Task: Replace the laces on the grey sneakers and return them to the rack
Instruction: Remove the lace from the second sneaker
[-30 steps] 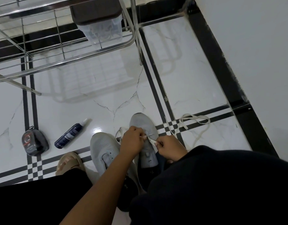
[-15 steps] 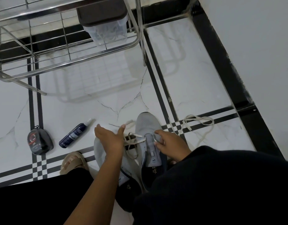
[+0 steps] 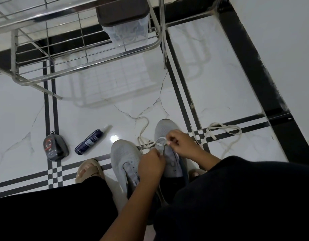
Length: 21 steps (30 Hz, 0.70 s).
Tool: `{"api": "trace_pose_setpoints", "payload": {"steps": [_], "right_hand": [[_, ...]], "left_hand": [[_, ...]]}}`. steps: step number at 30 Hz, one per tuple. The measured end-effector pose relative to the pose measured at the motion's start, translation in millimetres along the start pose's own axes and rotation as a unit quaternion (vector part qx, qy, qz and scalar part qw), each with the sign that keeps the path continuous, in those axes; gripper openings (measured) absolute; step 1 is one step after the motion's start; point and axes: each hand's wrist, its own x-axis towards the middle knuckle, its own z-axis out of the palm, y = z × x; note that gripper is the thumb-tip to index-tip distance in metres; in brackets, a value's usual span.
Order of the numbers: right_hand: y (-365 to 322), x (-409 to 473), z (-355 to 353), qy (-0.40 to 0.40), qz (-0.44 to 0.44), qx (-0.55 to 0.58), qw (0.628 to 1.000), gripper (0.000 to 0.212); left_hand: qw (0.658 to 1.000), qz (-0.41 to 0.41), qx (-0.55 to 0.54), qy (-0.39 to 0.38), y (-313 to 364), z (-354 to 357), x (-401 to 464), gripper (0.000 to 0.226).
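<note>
Where the glossy white marble-look floor (image 3: pixel 91 115) runs toward the far wall, black inlay stripes cross it in pairs and a hairline crack forks just beyond the shoes. A white wall (image 3: pixel 280 40) rises at the right behind a black border band. At the far left stands a chrome wire rack (image 3: pixel 84 49), its shelf reflected in the tile, and a clear plastic box (image 3: pixel 126 30) with a dark lid sits on that shelf — its contents are too hazy to name.

2 grey sneakers lie side by side on the floor near the person: the left sneaker (image 3: pixel 124 157) is unlaced, the right sneaker (image 3: pixel 167 133) has both hands over its tongue. The left hand (image 3: pixel 151 165) is curled, pinching a white lace (image 3: pixel 143 136) that trails in loops toward the far side; the right hand (image 3: pixel 181 145) pinches the same lace at the eyelets. A second lace (image 3: pixel 223 131) lies loose on the floor to the right.

Left of the shoes lie a dark spray bottle (image 3: pixel 91 140) and a small dark pouch (image 3: pixel 55 147). Black-clad legs hide the sneakers' heels — a beige sandal (image 3: pixel 89 169) peeks out at the left.
</note>
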Motion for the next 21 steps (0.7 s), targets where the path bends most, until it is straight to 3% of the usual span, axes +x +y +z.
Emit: {"api": "trace_pose_setpoints", "payload": {"steps": [2, 3, 6, 7, 8, 9, 11, 13, 15, 17, 19, 21], "right_hand": [[-3.9, -4.3, -10.4, 0.067, 0.100, 0.194, 0.974, 0.012], [-8.3, -6.1, -21.6, 0.113, 0.140, 0.306, 0.935, 0.012], [-20.5, -11.2, -83.4, 0.290, 0.153, 0.596, 0.733, 0.016], [-23.9, -12.8, -106.8, 0.348, 0.128, 0.627, 0.686, 0.023], [-24.8, -13.7, -126.3, 0.401, 0.109, 0.615, 0.670, 0.027], [-26.4, -14.6, -141.1, 0.442, 0.105, 0.570, 0.685, 0.027], [-27.8, -11.2, -147.6, 0.451, 0.138, 0.400, 0.786, 0.017], [-31.4, -8.1, -126.3, 0.322, 0.155, 0.215, 0.909, 0.006], [-29.3, -6.1, -86.2, 0.119, 0.136, 0.055, 0.982, 0.016], [-26.9, -5.3, -41.6, -0.025, 0.100, -0.116, 0.988, 0.018], [-26.5, -6.6, -13.0, -0.051, 0.060, -0.247, 0.966, 0.017], [-25.3, -9.0, 0.5, -0.037, 0.022, -0.303, 0.952, 0.018]], "left_hand": [[1.000, 0.004, 0.006, 0.000, -3.2, 0.9, 3.5, 0.022], [1.000, 0.001, 0.004, -0.004, -4.3, 0.9, 4.7, 0.022], [1.000, -0.014, -0.003, -0.013, -8.0, 1.0, 6.5, 0.023], [1.000, -0.018, -0.004, -0.016, -8.6, 0.5, 6.6, 0.023], [1.000, -0.021, -0.003, -0.020, -8.8, -0.3, 6.9, 0.023], [1.000, -0.020, -0.001, -0.024, -7.0, -0.8, 7.0, 0.024], [1.000, -0.012, -0.002, -0.026, -4.4, -0.8, 8.4, 0.024], [1.000, 0.003, -0.014, -0.018, 0.5, 0.7, 10.2, 0.022], [1.000, 0.016, -0.011, 0.000, 4.7, 1.8, 11.5, 0.022], [0.999, 0.030, -0.007, 0.021, 6.1, 0.9, 12.0, 0.020], [0.998, 0.040, -0.021, 0.031, 4.3, -0.2, 11.7, 0.018], [0.997, 0.048, -0.044, 0.028, 0.0, 0.0, 12.0, 0.015]]}}
